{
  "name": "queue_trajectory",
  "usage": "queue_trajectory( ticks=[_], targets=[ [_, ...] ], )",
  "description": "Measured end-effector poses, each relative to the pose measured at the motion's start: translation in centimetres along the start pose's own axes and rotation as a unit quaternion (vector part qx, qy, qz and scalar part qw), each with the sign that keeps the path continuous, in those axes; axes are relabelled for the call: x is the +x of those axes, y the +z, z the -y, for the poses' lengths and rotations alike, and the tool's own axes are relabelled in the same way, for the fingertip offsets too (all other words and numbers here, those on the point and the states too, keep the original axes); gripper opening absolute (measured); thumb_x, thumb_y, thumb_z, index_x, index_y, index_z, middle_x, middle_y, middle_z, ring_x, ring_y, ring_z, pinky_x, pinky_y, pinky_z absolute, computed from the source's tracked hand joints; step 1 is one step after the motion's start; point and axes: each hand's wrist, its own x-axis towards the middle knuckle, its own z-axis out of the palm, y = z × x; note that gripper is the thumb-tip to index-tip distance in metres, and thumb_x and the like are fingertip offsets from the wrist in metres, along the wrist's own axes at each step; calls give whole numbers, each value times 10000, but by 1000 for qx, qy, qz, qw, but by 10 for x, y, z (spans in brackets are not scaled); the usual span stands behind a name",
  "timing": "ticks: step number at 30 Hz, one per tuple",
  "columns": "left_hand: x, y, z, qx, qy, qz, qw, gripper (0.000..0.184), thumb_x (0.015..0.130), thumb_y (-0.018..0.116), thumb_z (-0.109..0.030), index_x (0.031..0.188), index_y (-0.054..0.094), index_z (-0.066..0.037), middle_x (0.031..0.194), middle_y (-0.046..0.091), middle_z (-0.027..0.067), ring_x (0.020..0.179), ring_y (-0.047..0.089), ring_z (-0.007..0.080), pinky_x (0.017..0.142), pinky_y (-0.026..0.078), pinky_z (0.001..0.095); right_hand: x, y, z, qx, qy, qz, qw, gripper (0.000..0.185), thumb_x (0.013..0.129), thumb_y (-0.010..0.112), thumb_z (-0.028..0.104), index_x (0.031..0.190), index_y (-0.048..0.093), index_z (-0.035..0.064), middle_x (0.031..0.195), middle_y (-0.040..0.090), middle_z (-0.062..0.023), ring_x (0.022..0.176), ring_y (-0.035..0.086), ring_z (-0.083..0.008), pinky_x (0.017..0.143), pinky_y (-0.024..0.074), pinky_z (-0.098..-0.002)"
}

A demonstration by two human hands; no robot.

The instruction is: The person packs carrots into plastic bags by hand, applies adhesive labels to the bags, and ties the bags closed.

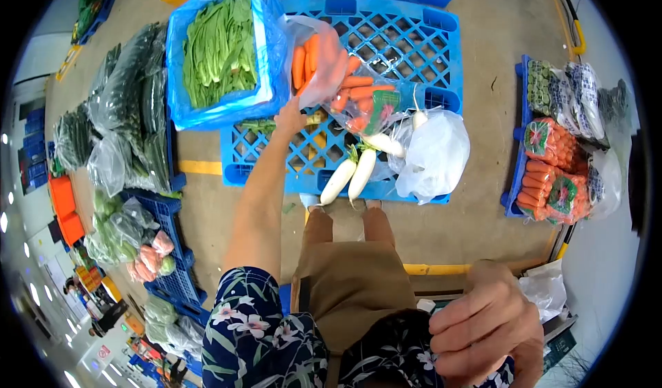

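My left hand [291,115] reaches forward with its fingers closed on the lower edge of a clear plastic bag [318,53] that has loose carrots in it. Just right of that bag lies a second, printed bag of carrots [365,105]. White radishes [362,174] rest at the pallet's near edge, beside a white plastic bag [436,157]. My right hand [486,329] is raised close to the camera, fingers curled in; whatever may be inside it is hidden.
A blue-lined crate of leafy greens [219,50] stands at the left of the blue pallet [441,36]. Bagged green vegetables [131,84] are stacked farther left. On the right, another pallet [512,174] holds bagged carrots [552,188] and other produce.
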Motion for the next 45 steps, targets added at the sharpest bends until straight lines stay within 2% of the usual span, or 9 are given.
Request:
queue_trajectory(
  ticks=[4,11,13,15,22,26,35,39,45],
  targets=[
    [-79,34,37,-179,94,-74,977,256,799,516,-140,1024,609,-61,1015,616,190,996,564,386,825,464,452,10,18,4,73,-46,2,996,445,699,550,-129,965,629,218,594,540,-127,426,451,-200,403,402,-330],
    [-440,134,42,-285,-202,-33,936,290,812,585,-262,1056,641,-115,923,655,179,848,637,314,736,498,419,64,71,3,329,14,321,888,486,766,466,-154,1020,623,229,715,589,-148,559,543,-215,513,469,-345],
    [-510,158,11,-311,-321,-25,894,274,804,588,-247,1030,665,-112,928,663,168,849,646,292,743,505,393,64,109,0,354,69,353,863,165,744,609,-52,811,603,98,675,611,-156,538,581,-241,532,500,-343],
    [-557,143,-34,-394,-386,-79,830,288,788,580,-267,1009,679,-113,873,670,167,788,653,316,741,500,425,46,141,-7,408,108,399,814,128,776,676,74,715,585,10,744,620,-196,603,608,-263,574,509,-360],
    [-626,112,-131,-479,-448,-295,695,337,773,563,-215,1051,644,-43,972,654,204,928,627,345,819,494,403,-98,195,-20,180,450,440,756,204,762,568,-77,775,398,35,641,549,-138,523,515,-151,501,458,-269],
    [-685,110,-192,-499,-427,-438,614,308,827,532,-190,1072,609,-20,866,651,179,833,632,323,749,488,399,-176,237,6,135,513,586,613,150,799,572,-63,778,445,14,678,577,-122,543,555,-127,507,460,-232],
    [-862,189,-381,-428,-538,-635,354,304,812,542,-191,1015,610,24,813,642,164,758,617,282,688,479,361,-356,352,185,209,196,833,473,125,843,571,22,739,581,-46,581,570,-57,531,549,-103,497,425,-232],
    [-942,196,-449,-494,-570,-644,128,250,878,572,-178,1043,625,2,833,653,73,749,604,123,665,481,264,-432,377,273,282,209,839,416,75,839,582,13,813,607,-53,627,594,-67,554,568,-102,519,448,-235],
    [-1009,217,-471,-466,-474,-743,-78,266,921,543,-168,1084,585,38,889,628,65,784,599,112,717,504,240,-555,449,315,284,291,880,245,211,863,582,31,1054,537,-47,803,599,-43,686,578,-91,602,472,-229]
  ],
)
